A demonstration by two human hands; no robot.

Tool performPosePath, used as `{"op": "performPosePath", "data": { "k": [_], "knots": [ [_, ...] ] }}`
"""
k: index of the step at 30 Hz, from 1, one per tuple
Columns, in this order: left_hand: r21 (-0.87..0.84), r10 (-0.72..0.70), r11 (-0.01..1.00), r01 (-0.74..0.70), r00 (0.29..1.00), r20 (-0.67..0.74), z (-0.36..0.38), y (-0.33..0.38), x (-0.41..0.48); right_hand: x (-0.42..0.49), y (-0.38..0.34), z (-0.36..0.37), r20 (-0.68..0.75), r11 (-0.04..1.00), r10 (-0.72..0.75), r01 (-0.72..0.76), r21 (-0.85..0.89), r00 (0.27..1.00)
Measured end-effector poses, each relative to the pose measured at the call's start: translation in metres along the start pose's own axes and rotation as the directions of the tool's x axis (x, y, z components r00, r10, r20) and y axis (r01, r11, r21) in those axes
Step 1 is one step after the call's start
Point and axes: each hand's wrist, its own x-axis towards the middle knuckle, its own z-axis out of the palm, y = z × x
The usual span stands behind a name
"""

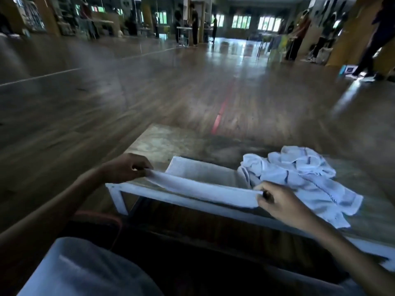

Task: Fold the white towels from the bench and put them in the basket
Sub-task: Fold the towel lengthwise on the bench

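A white towel [205, 184] lies spread on the bench [171, 142], its near edge lifted. My left hand [126, 167] pinches the left near corner of that towel. My right hand [280, 201] pinches the right near corner. The lifted edge stretches taut between both hands, just above the bench's white front rail. A crumpled heap of white towels [303, 178] sits on the bench to the right, touching the spread towel's right side. A reddish curved rim, perhaps the basket [100, 216], shows low at the left, below the bench and mostly hidden.
The bench has a white metal frame [119, 201] and a worn wooden top. Wide wooden floor [149, 86] extends beyond it, with a red line. Several people stand far away at tables along the back and at the right. My pale-clothed lap [81, 272] fills the bottom left.
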Motion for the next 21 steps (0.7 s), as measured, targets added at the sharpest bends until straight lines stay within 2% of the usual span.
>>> {"op": "performPosePath", "data": {
  "k": [2, 4, 11, 13, 14, 15, 17, 19, 21],
  "knots": [
    [0.020, 0.065, 0.998, -0.067, 0.996, 0.066, 0.022, 0.002, 0.000, -0.006, 0.008, 0.027, 0.037, 1.000, 0.007, -0.006, -0.022, 0.999],
    [-0.007, 0.040, 0.999, -0.040, 0.997, 0.064, 0.055, -0.009, -0.002, -0.004, 0.014, 0.045, 0.015, 0.998, 0.021, -0.020, -0.057, 1.000],
    [-0.132, -0.053, 0.991, 0.028, 0.981, -0.186, 0.086, -0.028, 0.058, 0.048, 0.039, 0.067, -0.101, 0.970, 0.203, -0.214, -0.116, 0.974],
    [-0.117, -0.055, 0.993, 0.032, 0.979, -0.198, 0.088, -0.029, 0.077, 0.064, 0.041, 0.070, -0.152, 0.943, 0.231, -0.259, -0.207, 0.961],
    [-0.116, -0.057, 0.993, 0.034, 0.977, -0.207, 0.089, -0.029, 0.086, 0.071, 0.041, 0.071, -0.213, 0.922, 0.193, -0.251, -0.296, 0.958],
    [-0.132, -0.062, 0.991, 0.034, 0.974, -0.216, 0.091, -0.029, 0.096, 0.079, 0.043, 0.072, -0.264, 0.884, 0.110, -0.215, -0.414, 0.958],
    [-0.164, -0.090, 0.985, 0.052, 0.969, -0.232, 0.096, -0.029, 0.116, 0.093, 0.044, 0.075, -0.269, 0.714, -0.055, -0.150, -0.683, 0.962],
    [-0.161, -0.116, 0.984, 0.079, 0.966, -0.231, 0.100, -0.029, 0.134, 0.106, 0.047, 0.077, -0.212, 0.572, -0.094, -0.122, -0.811, 0.973],
    [-0.172, -0.130, 0.981, 0.094, 0.968, -0.213, 0.105, -0.030, 0.148, 0.114, 0.050, 0.077, -0.150, 0.496, -0.078, -0.092, -0.863, 0.986]
  ]
}}
